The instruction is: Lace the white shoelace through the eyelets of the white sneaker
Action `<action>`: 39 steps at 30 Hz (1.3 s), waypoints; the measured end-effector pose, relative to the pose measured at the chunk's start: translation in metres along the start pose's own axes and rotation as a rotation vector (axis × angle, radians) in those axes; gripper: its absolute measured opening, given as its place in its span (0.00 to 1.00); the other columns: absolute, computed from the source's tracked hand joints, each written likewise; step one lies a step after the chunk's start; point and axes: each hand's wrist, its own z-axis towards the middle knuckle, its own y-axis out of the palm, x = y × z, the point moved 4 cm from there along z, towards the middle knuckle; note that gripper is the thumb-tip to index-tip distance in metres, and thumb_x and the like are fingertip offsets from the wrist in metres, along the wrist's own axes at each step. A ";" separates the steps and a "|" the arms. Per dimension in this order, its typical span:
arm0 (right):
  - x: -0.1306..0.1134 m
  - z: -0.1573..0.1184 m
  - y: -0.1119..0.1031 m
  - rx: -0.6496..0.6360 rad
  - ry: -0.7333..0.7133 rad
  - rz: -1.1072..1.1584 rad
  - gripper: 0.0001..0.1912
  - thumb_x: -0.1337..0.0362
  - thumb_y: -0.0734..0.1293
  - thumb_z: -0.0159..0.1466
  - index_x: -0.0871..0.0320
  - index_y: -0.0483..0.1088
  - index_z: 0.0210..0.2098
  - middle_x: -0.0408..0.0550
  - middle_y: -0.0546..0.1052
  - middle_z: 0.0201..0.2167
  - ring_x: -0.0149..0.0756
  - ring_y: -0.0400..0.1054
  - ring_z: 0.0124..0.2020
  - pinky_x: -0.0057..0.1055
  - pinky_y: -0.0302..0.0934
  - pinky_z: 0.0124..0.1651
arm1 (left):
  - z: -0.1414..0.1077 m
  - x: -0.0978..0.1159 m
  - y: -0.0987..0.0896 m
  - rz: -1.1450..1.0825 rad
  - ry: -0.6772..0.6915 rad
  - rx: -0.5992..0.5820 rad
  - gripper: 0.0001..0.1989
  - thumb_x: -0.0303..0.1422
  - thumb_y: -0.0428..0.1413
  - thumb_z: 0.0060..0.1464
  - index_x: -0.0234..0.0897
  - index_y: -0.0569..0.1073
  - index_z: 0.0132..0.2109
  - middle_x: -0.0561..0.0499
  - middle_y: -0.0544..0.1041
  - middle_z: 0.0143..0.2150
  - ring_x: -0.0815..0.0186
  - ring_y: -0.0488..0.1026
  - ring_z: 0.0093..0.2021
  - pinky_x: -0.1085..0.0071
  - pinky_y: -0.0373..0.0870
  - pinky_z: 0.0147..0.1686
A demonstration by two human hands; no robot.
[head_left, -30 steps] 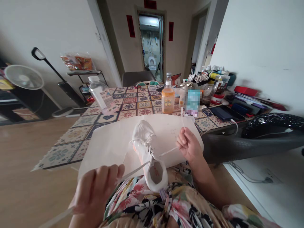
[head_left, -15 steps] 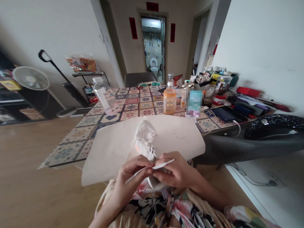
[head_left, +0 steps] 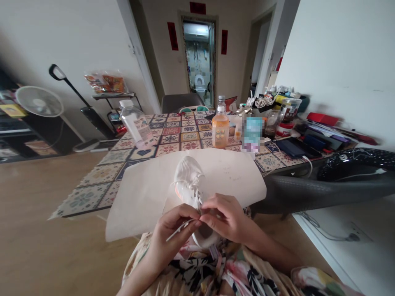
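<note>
A soft, rounded white lace-up shoe [head_left: 188,170] lies toe toward eleven o'clock against a smooth white sheet [head_left: 142,195]. Over its opening, the left hand [head_left: 173,224] pinches a flat white lace [head_left: 176,232]; the right hand [head_left: 227,216] meets it fingertip to fingertip, its grip impossible to tell. A clear bottle of amber liquid [head_left: 220,131] stands at one o'clock.

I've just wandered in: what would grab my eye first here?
First, the white shoe at the centre, with the left hand pinching a lace beside the right hand over its opening. Beyond it, an orange bottle stands on the patterned cloth. At the back, a bright doorway draws the gaze.
</note>
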 end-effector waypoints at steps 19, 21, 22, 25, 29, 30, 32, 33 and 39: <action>-0.004 -0.002 0.005 -0.043 -0.277 -0.203 0.07 0.64 0.60 0.71 0.54 0.69 0.44 0.49 0.78 0.36 0.33 0.72 0.32 0.29 0.64 0.35 | 0.001 -0.007 -0.006 0.045 -0.091 0.102 0.05 0.35 0.68 0.48 0.39 0.83 0.29 0.48 0.81 0.24 0.62 0.76 0.24 0.71 0.74 0.24; -0.005 -0.001 0.002 -0.023 -0.235 -0.106 0.08 0.63 0.59 0.72 0.54 0.70 0.42 0.49 0.78 0.36 0.34 0.72 0.35 0.30 0.66 0.39 | 0.001 -0.012 -0.008 0.018 -0.132 0.112 0.06 0.36 0.68 0.46 0.39 0.83 0.28 0.49 0.80 0.23 0.63 0.75 0.22 0.72 0.72 0.22; -0.005 0.000 0.001 -0.002 -0.204 -0.039 0.08 0.62 0.59 0.72 0.54 0.70 0.41 0.50 0.77 0.37 0.35 0.72 0.38 0.31 0.67 0.41 | 0.001 -0.014 -0.009 0.002 -0.145 0.123 0.06 0.36 0.69 0.45 0.39 0.83 0.28 0.50 0.80 0.22 0.65 0.73 0.21 0.73 0.71 0.21; 0.002 0.001 -0.002 0.102 -0.085 0.169 0.12 0.54 0.61 0.71 0.53 0.69 0.36 0.50 0.76 0.39 0.38 0.71 0.44 0.36 0.68 0.47 | 0.001 -0.021 -0.013 -0.106 -0.189 0.210 0.09 0.38 0.69 0.47 0.37 0.81 0.27 0.52 0.78 0.22 0.69 0.70 0.21 0.76 0.70 0.22; 0.023 0.003 -0.010 0.305 0.091 0.524 0.19 0.44 0.62 0.67 0.52 0.59 0.31 0.44 0.72 0.25 0.42 0.73 0.38 0.43 0.68 0.49 | 0.007 -0.029 -0.024 -0.532 -0.236 0.398 0.14 0.40 0.70 0.46 0.37 0.75 0.28 0.51 0.82 0.30 0.67 0.77 0.33 0.74 0.76 0.37; 0.028 0.004 -0.014 0.323 0.115 0.632 0.20 0.45 0.62 0.68 0.51 0.57 0.30 0.40 0.67 0.20 0.40 0.72 0.30 0.42 0.69 0.44 | 0.010 -0.030 -0.027 -0.659 -0.244 0.425 0.15 0.38 0.72 0.43 0.37 0.74 0.28 0.53 0.81 0.28 0.68 0.77 0.31 0.75 0.77 0.38; 0.039 0.005 -0.021 0.301 0.140 0.813 0.20 0.47 0.61 0.68 0.51 0.53 0.29 0.33 0.54 0.14 0.33 0.57 0.14 0.33 0.66 0.28 | 0.015 -0.032 -0.034 -0.854 -0.257 0.434 0.16 0.33 0.73 0.41 0.36 0.72 0.30 0.60 0.73 0.20 0.75 0.70 0.22 0.79 0.75 0.31; 0.045 0.005 -0.025 0.278 0.151 0.863 0.19 0.48 0.61 0.68 0.51 0.53 0.29 0.31 0.50 0.13 0.30 0.49 0.11 0.28 0.60 0.21 | 0.017 -0.033 -0.038 -0.899 -0.259 0.423 0.16 0.31 0.73 0.42 0.36 0.72 0.31 0.63 0.68 0.17 0.77 0.65 0.18 0.82 0.72 0.25; 0.059 -0.001 -0.040 -0.057 0.132 0.731 0.24 0.43 0.61 0.67 0.53 0.55 0.26 0.32 0.53 0.15 0.26 0.43 0.12 0.24 0.47 0.17 | 0.018 -0.042 -0.060 -0.604 -0.208 0.296 0.14 0.37 0.67 0.51 0.38 0.69 0.29 0.63 0.57 0.15 0.76 0.52 0.15 0.82 0.58 0.17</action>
